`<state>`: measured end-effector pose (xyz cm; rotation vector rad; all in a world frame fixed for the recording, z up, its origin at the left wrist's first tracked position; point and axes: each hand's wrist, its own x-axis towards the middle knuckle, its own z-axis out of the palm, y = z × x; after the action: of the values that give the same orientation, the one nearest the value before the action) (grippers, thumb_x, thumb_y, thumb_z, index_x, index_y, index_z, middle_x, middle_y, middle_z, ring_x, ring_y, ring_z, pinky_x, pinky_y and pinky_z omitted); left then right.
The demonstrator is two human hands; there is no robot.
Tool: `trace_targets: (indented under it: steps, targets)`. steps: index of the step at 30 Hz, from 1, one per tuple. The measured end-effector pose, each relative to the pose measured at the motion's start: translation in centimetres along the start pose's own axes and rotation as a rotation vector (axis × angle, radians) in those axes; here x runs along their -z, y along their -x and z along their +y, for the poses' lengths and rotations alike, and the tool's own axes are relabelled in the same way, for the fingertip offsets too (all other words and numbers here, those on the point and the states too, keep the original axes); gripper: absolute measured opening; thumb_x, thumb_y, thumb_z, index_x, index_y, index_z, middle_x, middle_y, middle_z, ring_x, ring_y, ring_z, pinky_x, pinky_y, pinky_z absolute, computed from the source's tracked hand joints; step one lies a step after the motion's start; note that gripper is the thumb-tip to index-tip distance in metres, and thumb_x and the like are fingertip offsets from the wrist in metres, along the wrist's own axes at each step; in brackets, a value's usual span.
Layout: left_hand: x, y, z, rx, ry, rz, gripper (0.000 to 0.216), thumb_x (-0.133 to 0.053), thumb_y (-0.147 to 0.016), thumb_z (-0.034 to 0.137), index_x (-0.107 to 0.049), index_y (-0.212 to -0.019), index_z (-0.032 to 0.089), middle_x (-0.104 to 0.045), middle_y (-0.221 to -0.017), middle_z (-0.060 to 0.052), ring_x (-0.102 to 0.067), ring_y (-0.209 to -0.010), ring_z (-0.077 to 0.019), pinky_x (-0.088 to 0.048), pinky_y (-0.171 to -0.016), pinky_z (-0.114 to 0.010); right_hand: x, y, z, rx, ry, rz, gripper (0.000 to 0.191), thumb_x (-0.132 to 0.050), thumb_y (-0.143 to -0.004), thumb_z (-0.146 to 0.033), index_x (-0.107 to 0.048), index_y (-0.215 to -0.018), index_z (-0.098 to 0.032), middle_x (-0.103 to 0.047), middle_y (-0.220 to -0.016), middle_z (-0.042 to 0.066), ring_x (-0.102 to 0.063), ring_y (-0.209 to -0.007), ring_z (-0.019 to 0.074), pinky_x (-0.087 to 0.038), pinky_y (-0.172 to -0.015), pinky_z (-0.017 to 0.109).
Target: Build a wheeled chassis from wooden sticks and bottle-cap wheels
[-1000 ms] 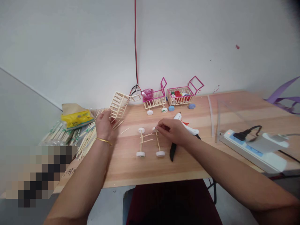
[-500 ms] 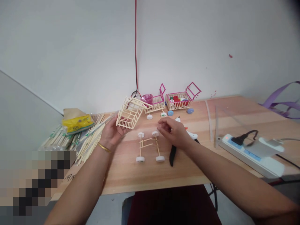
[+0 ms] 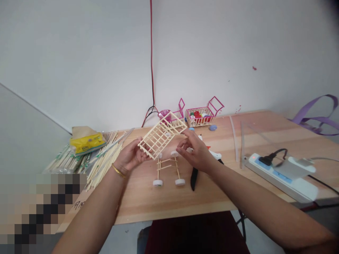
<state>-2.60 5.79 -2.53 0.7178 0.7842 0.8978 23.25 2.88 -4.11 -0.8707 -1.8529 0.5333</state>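
My left hand [image 3: 134,155] grips a miniature shopping-cart basket [image 3: 159,138] of pale wooden sticks by its lower left end. The basket is tilted in the air, its slatted grid facing me and its handle frame pointing right. My right hand [image 3: 194,150] is at the handle's right end, fingers loosely curled and thumb apart; the index finger seems to touch the stick, and nothing shows in its grasp. Below, on the table, lies a stick wheel frame [image 3: 165,167] with white wheels, partly hidden by the basket. A glue gun [image 3: 194,178] with a black handle lies under my right hand.
At the back stand a finished cart [image 3: 200,116] with pink trim and colourful contents, and another pink-trimmed cart [image 3: 178,121]. Loose sticks [image 3: 99,169] and a yellow packet [image 3: 87,143] are at left. A power strip [image 3: 283,178] and clear plastic strips [image 3: 234,139] lie at right.
My left hand has turned the basket and brought it right and slightly lower, over the wheel frame's far end. My right hand stays close by, its fingers now beside the handle.
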Motion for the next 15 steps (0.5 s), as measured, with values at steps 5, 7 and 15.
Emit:
trace_targets:
  steps: [5,7,15]
  targets:
    - [-0.22,0.13,-0.41,0.018,-0.004,-0.065,0.019,-0.061,-0.081,0.035,-0.059,-0.077,0.017,-0.065,-0.074,-0.005,-0.065,-0.066,-0.0169,-0.056,-0.064,-0.032,0.18,0.11,0.15,-0.018,0.054,-0.050,0.029,-0.053,-0.089,-0.034,-0.046,-0.112,-0.018,-0.056,-0.084,0.004,-0.057,-0.075,0.0158,-0.050,-0.067,0.030]
    - [-0.32,0.18,-0.52,0.036,-0.010,-0.103,0.024,-0.062,-0.080,0.039,-0.058,-0.073,0.016,-0.064,-0.071,-0.004,-0.064,-0.062,-0.0159,-0.055,-0.061,-0.031,0.19,0.17,0.37,-0.020,0.083,-0.043,0.028,-0.051,-0.090,-0.034,-0.048,-0.113,-0.018,-0.056,-0.083,0.005,-0.057,-0.076,0.0164,-0.049,-0.068,0.030]
    - [-0.28,0.05,-0.77,-0.012,0.008,-0.152,0.038,-0.057,-0.082,0.052,-0.058,-0.072,0.015,-0.059,-0.060,-0.001,-0.059,-0.051,-0.0118,-0.053,-0.051,-0.024,0.06,0.16,0.77,0.035,0.093,0.029,0.030,-0.050,-0.091,-0.028,-0.052,-0.119,-0.019,-0.056,-0.086,0.004,-0.057,-0.075,0.0151,-0.048,-0.070,0.030]
